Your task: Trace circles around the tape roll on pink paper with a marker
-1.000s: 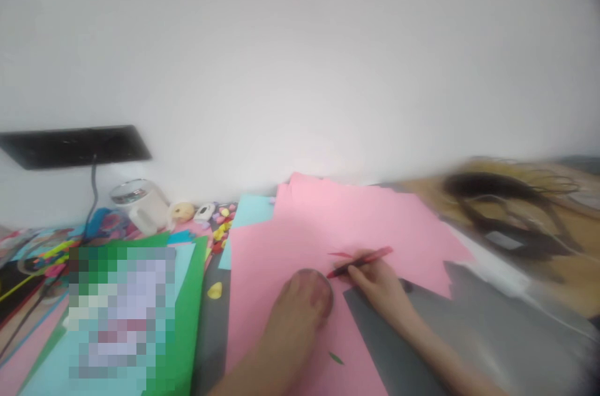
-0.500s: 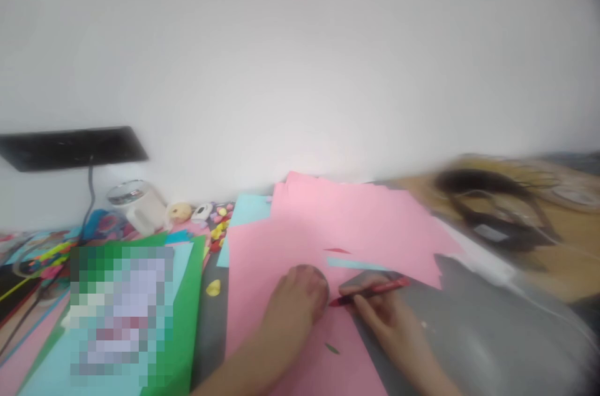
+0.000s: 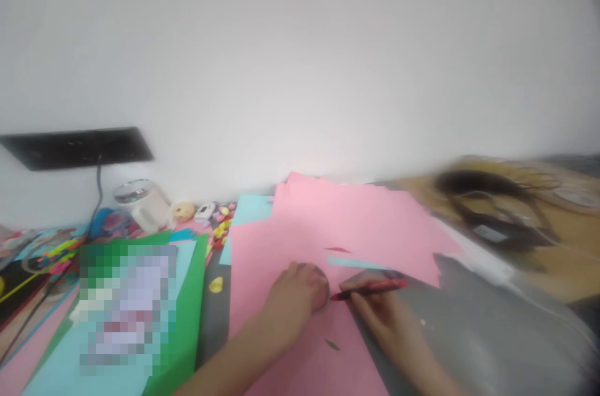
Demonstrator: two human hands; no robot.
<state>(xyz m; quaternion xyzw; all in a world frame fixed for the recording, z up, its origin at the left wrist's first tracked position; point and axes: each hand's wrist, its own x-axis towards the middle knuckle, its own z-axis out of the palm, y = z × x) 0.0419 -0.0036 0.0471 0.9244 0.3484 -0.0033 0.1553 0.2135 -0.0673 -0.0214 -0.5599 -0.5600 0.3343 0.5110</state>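
Note:
My left hand [image 3: 300, 296] is closed over a small round object with a dark rim [image 3: 324, 297], pressing it down on a sheet of pink paper [image 3: 255, 258]. Most of that object is hidden under the fingers. A red marker [image 3: 382, 285] is pinched in my right hand [image 3: 379, 311], its dark tip at the pink sheet just right of the rim. A thin red sliver [image 3: 338, 250] and a small green leaf-shaped piece [image 3: 332, 345] lie on the pink paper, above and below my hands.
More pink sheets [image 3: 347, 208] lie toward the wall. On the left are green paper [image 3: 182, 333], a yellow piece [image 3: 216, 285], a white mug [image 3: 149, 212] and craft bits. A white power strip [image 3: 487, 265] and a black headband-like item [image 3: 497, 208] are at right.
The marker and my right hand have shifted slightly up along the round object's edge. My left hand stays on the object. The view has moved a little.

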